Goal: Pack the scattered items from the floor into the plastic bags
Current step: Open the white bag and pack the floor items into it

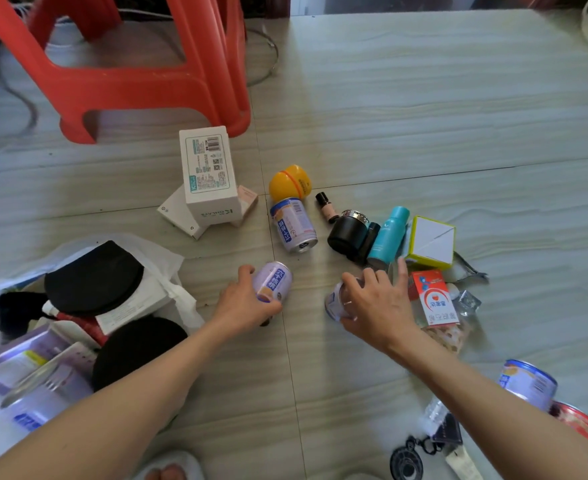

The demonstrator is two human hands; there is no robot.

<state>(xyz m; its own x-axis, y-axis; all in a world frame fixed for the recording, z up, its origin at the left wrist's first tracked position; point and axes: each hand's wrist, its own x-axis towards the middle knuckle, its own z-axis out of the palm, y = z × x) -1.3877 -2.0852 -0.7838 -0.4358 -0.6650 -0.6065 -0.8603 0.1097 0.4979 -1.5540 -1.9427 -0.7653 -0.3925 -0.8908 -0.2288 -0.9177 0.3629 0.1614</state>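
My left hand grips a purple can lying on the floor tiles. My right hand curls over a second can, mostly hidden under the fingers. A white plastic bag lies open at the left, holding black round pads, boxes and purple packs. Scattered ahead are a blue-white can, a yellow egg-shaped case, a small pink bottle, a black jar, a teal bottle and a red-white box.
A red plastic stool stands at the back left. White boxes are stacked near it. A yellow-edged white box lies right of the teal bottle. More cans and a small water bottle lie at the lower right.
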